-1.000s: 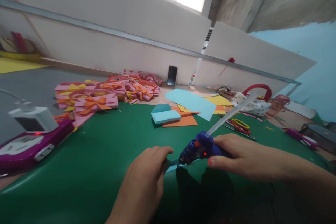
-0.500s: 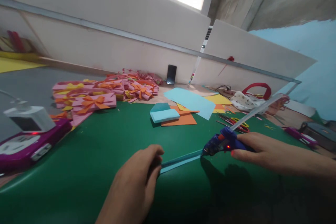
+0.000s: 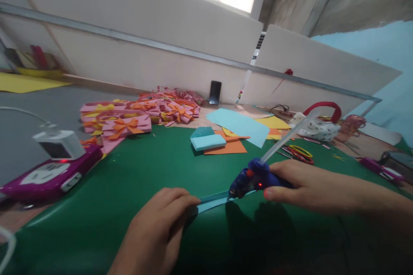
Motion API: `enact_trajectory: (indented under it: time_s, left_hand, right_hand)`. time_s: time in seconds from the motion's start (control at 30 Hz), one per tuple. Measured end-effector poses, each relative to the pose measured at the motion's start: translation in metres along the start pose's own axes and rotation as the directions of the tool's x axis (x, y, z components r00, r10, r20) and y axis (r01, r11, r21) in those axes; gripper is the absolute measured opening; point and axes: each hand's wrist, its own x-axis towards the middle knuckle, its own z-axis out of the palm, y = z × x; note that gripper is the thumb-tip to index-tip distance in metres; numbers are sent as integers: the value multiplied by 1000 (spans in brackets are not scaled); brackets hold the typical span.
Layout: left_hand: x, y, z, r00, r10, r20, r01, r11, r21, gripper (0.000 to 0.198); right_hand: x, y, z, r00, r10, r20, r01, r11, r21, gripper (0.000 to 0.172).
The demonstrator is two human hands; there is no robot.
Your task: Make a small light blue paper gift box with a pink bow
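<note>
My right hand (image 3: 290, 180) is closed around the handle of a dark blue hot glue gun (image 3: 250, 177). A clear glue stick (image 3: 287, 137) juts up from its back, and a small red light glows on its side. The nozzle points down onto a folded light blue paper strip (image 3: 213, 203) lying on the green mat (image 3: 161, 167). Pinching the strip's left end is my left hand (image 3: 161, 219), closed, with its thumb mostly hidden. Beyond the strip sits a folded light blue paper piece (image 3: 209, 142) on orange paper (image 3: 237, 147).
Pink paper pieces with orange and yellow bows (image 3: 129, 124) are heaped at the back left. A purple power strip (image 3: 54, 176) bears a white charger (image 3: 60, 144). Scissors (image 3: 300, 154) lie behind my right hand; a phone (image 3: 215, 92) leans on the wall.
The glue gun has moved left along the paper strip, closer to my left hand. My left hand still pinches the strip's end. The view has shifted slightly.
</note>
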Motion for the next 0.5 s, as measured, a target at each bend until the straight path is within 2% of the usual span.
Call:
enact_trajectory:
  time_s: [0.17,0.5]
  left_hand:
    - [0,2,-5,999,-15,51,17,999,-35,28]
    - [-2,-7,-8,993,-107,57,110,992,-55,38]
  right_hand:
    - [14,-22,1,993,-113,34,112,993,31,35]
    - [27,-42,5,969,-223,107,225,974,-10,33]
